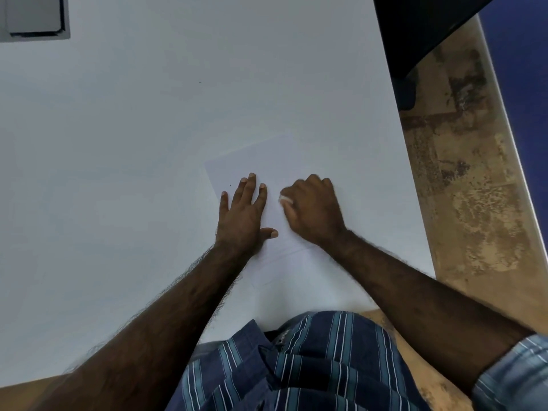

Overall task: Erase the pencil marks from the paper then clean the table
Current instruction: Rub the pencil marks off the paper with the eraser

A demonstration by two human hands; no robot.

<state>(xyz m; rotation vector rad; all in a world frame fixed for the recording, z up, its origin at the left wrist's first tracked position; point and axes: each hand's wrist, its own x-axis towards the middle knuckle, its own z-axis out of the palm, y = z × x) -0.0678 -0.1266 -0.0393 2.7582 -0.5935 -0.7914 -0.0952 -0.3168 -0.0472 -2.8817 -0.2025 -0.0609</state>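
A white sheet of paper lies on the white table, near its right side. My left hand rests flat on the sheet with straight, spread fingers, pressing it down. Just to its right, my right hand has curled fingers and pinches a small white eraser, whose tip touches the paper. One tiny dark mark shows on the sheet left of my left hand. Any marks under the hands are hidden.
A grey rectangular object lies at the table's far left corner. A black object overhangs the far right corner. The table's right edge borders a worn brown floor and a blue wall. A small dark speck sits mid-table.
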